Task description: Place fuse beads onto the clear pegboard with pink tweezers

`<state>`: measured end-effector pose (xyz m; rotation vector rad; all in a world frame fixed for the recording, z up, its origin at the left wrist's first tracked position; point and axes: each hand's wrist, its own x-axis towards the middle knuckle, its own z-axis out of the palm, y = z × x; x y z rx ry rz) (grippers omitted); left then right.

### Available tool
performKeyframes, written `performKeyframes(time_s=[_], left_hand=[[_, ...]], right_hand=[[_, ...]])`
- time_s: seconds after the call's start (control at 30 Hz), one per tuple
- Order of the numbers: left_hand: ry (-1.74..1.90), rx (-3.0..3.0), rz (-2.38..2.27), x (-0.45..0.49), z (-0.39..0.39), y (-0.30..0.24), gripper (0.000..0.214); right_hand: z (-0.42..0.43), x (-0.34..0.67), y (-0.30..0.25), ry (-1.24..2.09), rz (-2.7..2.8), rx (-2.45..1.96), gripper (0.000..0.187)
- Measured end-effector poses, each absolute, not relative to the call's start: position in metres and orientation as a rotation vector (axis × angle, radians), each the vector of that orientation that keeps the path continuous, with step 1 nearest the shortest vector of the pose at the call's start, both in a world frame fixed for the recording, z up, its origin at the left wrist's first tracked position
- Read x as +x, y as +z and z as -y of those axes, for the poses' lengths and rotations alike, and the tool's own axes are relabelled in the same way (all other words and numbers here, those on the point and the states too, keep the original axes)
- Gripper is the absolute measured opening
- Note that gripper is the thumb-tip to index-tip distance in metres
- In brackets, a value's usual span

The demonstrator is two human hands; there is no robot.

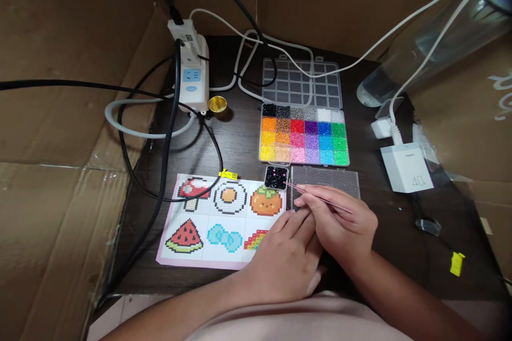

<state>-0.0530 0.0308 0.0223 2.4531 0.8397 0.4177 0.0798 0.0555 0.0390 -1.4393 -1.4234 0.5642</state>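
Note:
My right hand pinches a thin pair of pinkish tweezers. Their tips reach the right edge of a small clear box of black beads, where a few pink specks show among the black. Lying flat, my left hand covers the lower right of a pattern sheet and the front of a clear pegboard. Its fingertips are partly hidden by my right hand. The sheet bears pixel pictures, among them a mushroom, an egg, an orange fruit, a watermelon slice and a bow.
A sorted bead case lies behind the pegboard, its clear lid folded back. At the left stands a white power strip with looping black cables. A gold round cap sits beside it. A white charger stands right.

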Motion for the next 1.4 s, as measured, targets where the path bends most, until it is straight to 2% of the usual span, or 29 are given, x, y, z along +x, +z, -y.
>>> performKeyframes(time_s=[0.2, 0.5, 1.4], left_hand=[[0.337, 2.490, -0.836, -0.054, -0.032, 0.024, 0.059], [0.301, 2.555, -0.861, -0.054, -0.030, 0.026, 0.057], [0.301, 2.579, -0.849, -0.054, -0.032, 0.026, 0.057]], right_hand=[[-0.040, 0.101, 0.042, 0.477, 1.282, -1.482, 0.020], [-0.016, 0.127, 0.032, 0.527, 1.134, -1.648, 0.013], [-0.018, 0.125, 0.027, 0.560, 1.174, -1.642, 0.017]])
